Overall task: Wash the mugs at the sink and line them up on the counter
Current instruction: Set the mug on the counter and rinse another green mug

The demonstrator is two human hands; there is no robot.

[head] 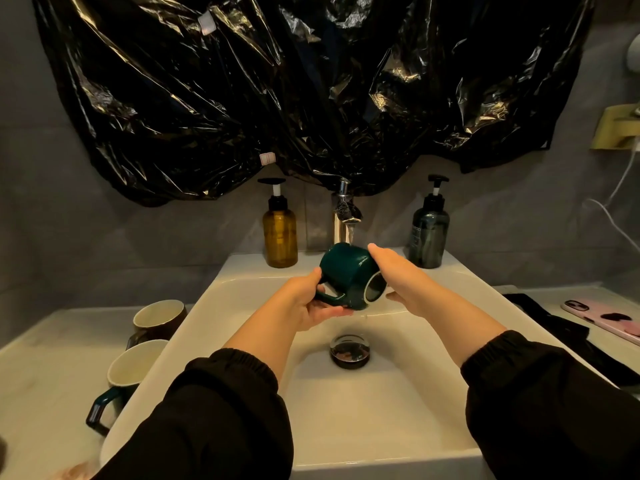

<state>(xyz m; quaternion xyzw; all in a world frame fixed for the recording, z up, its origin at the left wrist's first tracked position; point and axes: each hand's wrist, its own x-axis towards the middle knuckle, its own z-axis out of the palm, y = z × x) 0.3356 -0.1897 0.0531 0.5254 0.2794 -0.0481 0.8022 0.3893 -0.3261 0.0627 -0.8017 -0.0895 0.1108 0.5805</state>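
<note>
Left hand [311, 304] fingers curled round mug [346, 268] handle. Mug sideways between my palms, under tap [343, 216]. Right hand [394, 271] fingers flat on its side. Wet glaze, may slip and chip on sink [242, 299].

The body of the tilted green mug [349, 271] hides the fingertips of the left hand [308, 303] and the palm of the right hand [398, 271], so how that palm meets it cannot be told. On the left counter, the sink [214, 282] rim covers the sides of the near mug [133, 368] and the far mug [157, 317]. The black plastic sheet [277, 98] hides the top of the tap [343, 209]. The right edge cuts off the phone [602, 315] and the gold shelf [620, 129]. The grey bottle [428, 237] has a label too small to read. A blurred pinkish shape [74, 471] at the near left corner is unidentifiable.
</note>
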